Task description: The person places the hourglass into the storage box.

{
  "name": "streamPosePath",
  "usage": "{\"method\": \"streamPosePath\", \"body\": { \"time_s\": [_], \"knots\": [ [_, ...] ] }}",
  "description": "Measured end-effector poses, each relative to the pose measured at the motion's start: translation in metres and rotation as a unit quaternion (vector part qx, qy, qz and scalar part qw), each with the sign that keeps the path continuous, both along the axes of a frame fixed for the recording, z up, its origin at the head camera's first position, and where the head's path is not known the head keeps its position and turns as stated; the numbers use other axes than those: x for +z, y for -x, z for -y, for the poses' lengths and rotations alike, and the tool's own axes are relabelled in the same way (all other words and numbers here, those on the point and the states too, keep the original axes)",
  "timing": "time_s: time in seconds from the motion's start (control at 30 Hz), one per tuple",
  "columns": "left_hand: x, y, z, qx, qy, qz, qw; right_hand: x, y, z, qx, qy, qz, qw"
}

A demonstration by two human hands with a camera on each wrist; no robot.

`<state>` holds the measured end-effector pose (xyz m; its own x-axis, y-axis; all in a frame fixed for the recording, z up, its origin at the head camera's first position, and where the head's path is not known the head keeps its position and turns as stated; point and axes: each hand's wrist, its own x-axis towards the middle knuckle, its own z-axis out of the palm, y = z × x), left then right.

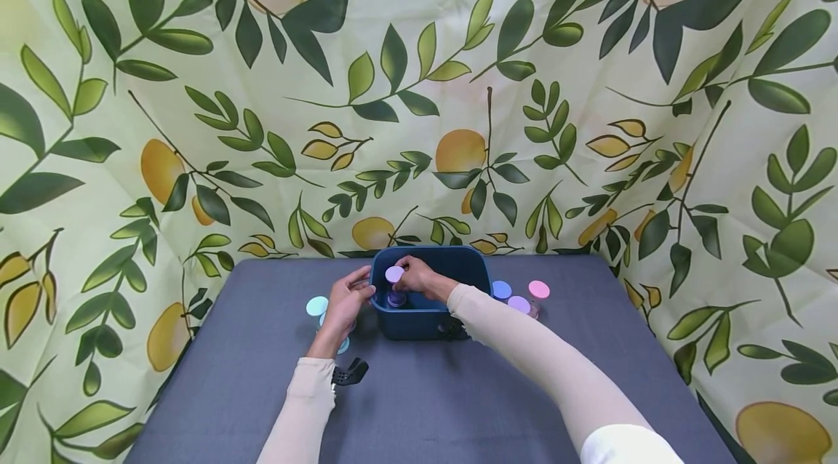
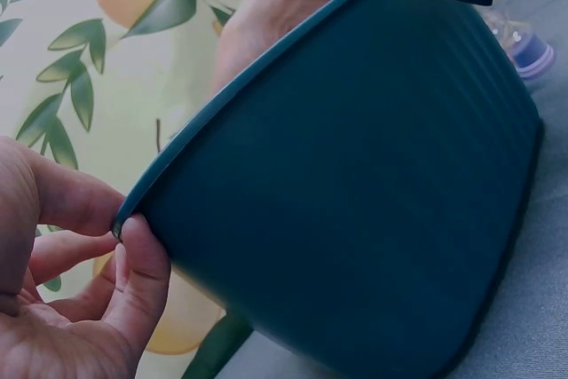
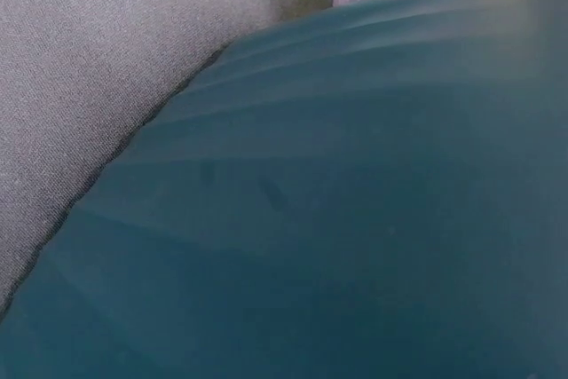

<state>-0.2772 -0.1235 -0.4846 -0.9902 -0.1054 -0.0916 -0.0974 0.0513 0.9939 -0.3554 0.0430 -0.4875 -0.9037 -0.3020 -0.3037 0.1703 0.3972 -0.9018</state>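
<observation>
The dark blue ribbed bin (image 1: 432, 322) stands on the grey surface (image 1: 419, 406). Right hand (image 1: 415, 276) fingers pinch a lilac-lidded clear jar (image 1: 395, 284) inside it; left hand (image 1: 343, 304) fingers pinch the bin's rim.

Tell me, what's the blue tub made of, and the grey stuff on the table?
The blue tub looks like moulded plastic: smooth, matte, with faint ribs down its wall and a thin rolled rim that the left hand touches. The grey table cover looks like woven fabric, since a fine, slightly fuzzy weave shows up close.
</observation>
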Motion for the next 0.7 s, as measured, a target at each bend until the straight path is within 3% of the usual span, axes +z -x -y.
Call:
{"method": "streamPosePath", "body": {
  "time_s": [0.23,0.7],
  "knots": [
    [0.0,0.0,-0.001,0.0,0.005,0.001,1.0,0.006,-0.003,-0.004,0.007,-0.023,0.003,1.0],
    [0.0,-0.002,0.0,0.004,0.003,-0.012,0.9999,0.028,-0.006,-0.034,-0.003,0.038,0.017,0.999]
  ]
}}
